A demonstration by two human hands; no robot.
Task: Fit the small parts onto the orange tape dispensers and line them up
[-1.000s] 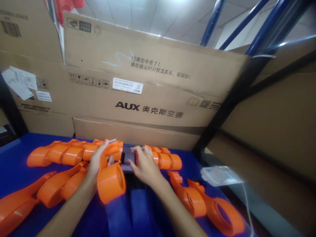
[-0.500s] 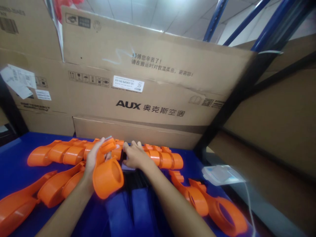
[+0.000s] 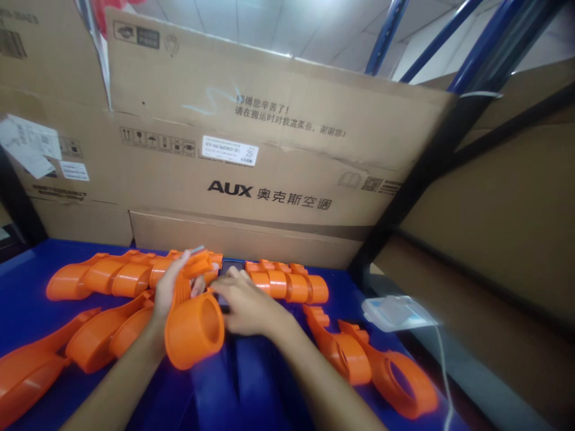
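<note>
An orange plastic part (image 3: pixel 194 326) is gripped at its narrow end by the left hand (image 3: pixel 173 286), wide ring toward the camera. Just right, the right hand (image 3: pixel 245 308), fingers loosely together, rests on a dark phone (image 3: pixel 230 267).

- Orange plastic part (image 3: pixel 194 328): open ring end faces the camera, tilted, raised above the blue worktop's (image 3: pixel 27 281) middle.
- Dark phone (image 3: pixel 230 267): flat, toward the rear edge.

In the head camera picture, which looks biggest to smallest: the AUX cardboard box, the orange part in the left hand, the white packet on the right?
1. AUX cardboard box, by far.
2. Orange part; nearness to the camera enlarges it.
3. White packet, looking only slightly smaller, so their order is unsure.
</note>
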